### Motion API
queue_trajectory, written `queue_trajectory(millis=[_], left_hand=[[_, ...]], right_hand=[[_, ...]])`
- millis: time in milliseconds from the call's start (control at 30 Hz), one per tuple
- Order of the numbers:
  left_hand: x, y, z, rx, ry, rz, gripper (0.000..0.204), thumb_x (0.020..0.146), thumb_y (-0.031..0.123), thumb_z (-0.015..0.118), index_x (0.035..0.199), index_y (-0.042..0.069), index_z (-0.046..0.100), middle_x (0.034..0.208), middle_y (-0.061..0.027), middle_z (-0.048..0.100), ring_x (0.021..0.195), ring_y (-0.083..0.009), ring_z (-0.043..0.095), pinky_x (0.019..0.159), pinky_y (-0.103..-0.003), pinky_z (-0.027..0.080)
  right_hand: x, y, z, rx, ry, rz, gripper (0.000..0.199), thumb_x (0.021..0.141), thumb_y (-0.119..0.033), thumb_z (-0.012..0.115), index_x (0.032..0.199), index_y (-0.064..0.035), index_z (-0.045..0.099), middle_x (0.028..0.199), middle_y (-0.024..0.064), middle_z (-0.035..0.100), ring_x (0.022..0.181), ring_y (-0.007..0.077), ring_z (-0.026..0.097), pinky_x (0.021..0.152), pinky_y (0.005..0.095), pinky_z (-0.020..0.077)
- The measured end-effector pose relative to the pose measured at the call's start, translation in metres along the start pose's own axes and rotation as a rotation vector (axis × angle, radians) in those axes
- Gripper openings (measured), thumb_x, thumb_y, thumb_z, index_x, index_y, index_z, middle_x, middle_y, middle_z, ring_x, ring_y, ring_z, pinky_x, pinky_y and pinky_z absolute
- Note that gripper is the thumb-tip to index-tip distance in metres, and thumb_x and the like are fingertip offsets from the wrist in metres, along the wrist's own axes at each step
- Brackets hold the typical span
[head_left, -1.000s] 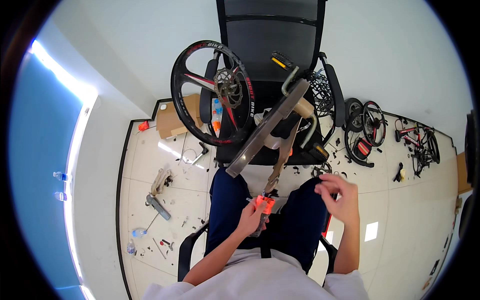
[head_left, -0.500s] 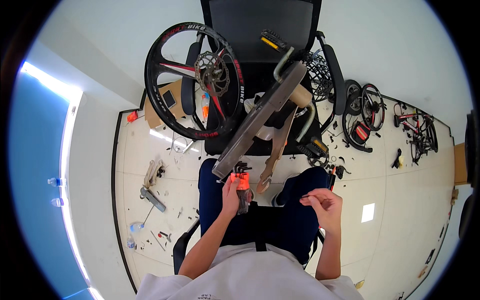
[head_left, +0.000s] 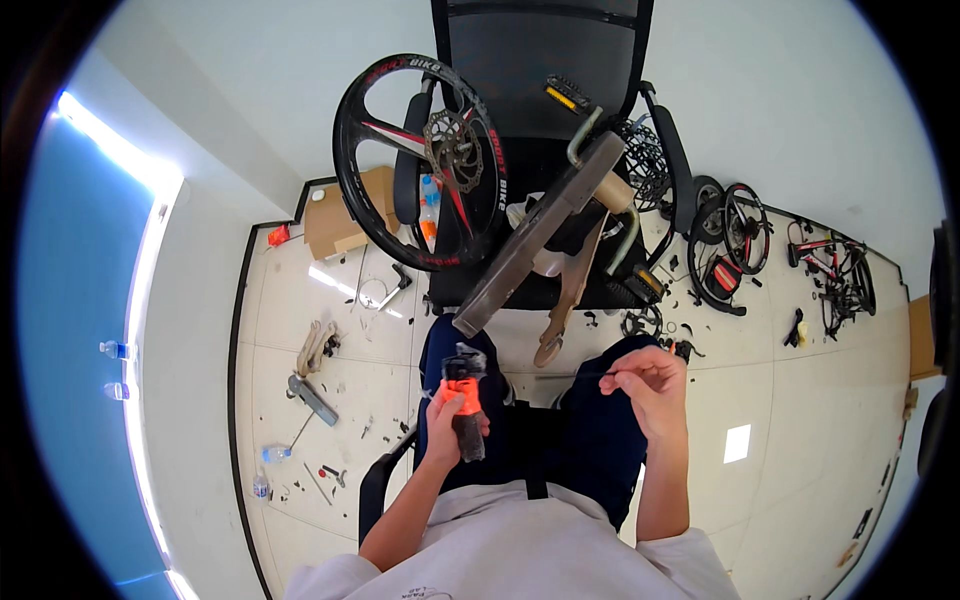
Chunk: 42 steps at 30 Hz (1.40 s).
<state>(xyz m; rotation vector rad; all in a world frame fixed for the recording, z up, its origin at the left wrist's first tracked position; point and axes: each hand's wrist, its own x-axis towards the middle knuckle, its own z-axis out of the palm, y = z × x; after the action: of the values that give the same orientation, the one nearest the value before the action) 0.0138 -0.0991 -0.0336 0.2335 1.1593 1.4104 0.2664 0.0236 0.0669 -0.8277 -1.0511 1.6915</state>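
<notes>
My left hand (head_left: 446, 428) is wrapped around a hex key set (head_left: 464, 398) with an orange band and several black keys sticking up, partly blurred. Over my right knee, my right hand (head_left: 652, 390) pinches a thin dark rod (head_left: 608, 375) that looks like a hex key; the fingers hide most of it. In front of my legs, a grey-brown bike frame part (head_left: 535, 235) lies slanted on a black office chair (head_left: 545, 60), its cranks and pedals attached. To its left, a black wheel (head_left: 345, 165) with red accents and a brake disc leans on the chair.
A cardboard piece (head_left: 330, 215), an orange-labelled bottle (head_left: 429, 205) and a grey tool-like part (head_left: 315, 398) are on the left. Several small parts litter the tiled floor. Further right lie wheels (head_left: 745, 230) and a red-black bike frame (head_left: 825, 262) by the wall.
My left hand has lowered the hex key set slightly toward my lap and tilted it. My right hand has risen a little, still pinching. The view has shifted, so the chair and wheel appear further right.
</notes>
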Motion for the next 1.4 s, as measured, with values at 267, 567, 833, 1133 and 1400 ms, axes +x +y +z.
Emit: queue_trajectory(millis=[267,567,833,1133,1400], left_hand=[[0.006,0.056,-0.006,0.105,0.117,0.318,0.016,0.081,0.008,0.063,0.086,0.000,0.049,0.071,-0.0113,0.057,0.050,-0.0206,0.056,0.045,-0.030,0.047],[0.115,0.148,0.017,0.148,0.384,0.744,0.029,0.080,-0.001,0.068,0.106,-0.002,0.054,0.098,-0.0086,0.062,0.081,-0.0127,0.058,0.071,-0.025,0.047],[0.136,0.133,0.003,0.138,0.449,0.652,0.033,0.079,-0.001,0.068,0.109,-0.003,0.054,0.106,-0.0116,0.062,0.090,-0.0149,0.060,0.079,-0.027,0.048],[0.123,0.131,0.005,0.112,0.426,0.521,0.026,0.083,0.003,0.061,0.107,-0.003,0.053,0.102,-0.0119,0.058,0.098,-0.0222,0.058,0.086,-0.037,0.050],[0.120,0.136,0.003,0.128,0.430,0.501,0.020,0.083,0.004,0.061,0.102,-0.002,0.054,0.101,-0.0106,0.058,0.096,-0.0207,0.059,0.083,-0.036,0.050]], right_hand=[[0.102,-0.047,0.059,-0.342,0.001,-0.127,0.004,0.084,0.005,0.064,0.087,0.0048,0.062,0.080,0.0117,0.068,0.075,0.0166,0.068,0.070,0.0275,0.0549],[0.299,-0.024,0.112,-0.664,-0.086,-0.253,0.004,0.081,0.001,0.065,0.083,0.0039,0.064,0.073,0.0096,0.069,0.066,0.0129,0.067,0.063,0.0240,0.0543],[0.343,-0.010,0.122,-0.928,-0.193,-0.208,0.008,0.079,-0.001,0.066,0.086,0.0025,0.066,0.074,0.0102,0.070,0.068,0.0149,0.068,0.063,0.0266,0.0540],[0.347,-0.013,0.117,-0.879,-0.183,-0.115,0.005,0.081,0.002,0.065,0.086,0.0041,0.066,0.077,0.0111,0.070,0.073,0.0139,0.070,0.066,0.0251,0.0566],[0.344,-0.012,0.122,-0.825,-0.184,-0.083,0.005,0.082,0.002,0.065,0.086,0.0046,0.066,0.079,0.0113,0.070,0.073,0.0138,0.069,0.067,0.0249,0.0570]])
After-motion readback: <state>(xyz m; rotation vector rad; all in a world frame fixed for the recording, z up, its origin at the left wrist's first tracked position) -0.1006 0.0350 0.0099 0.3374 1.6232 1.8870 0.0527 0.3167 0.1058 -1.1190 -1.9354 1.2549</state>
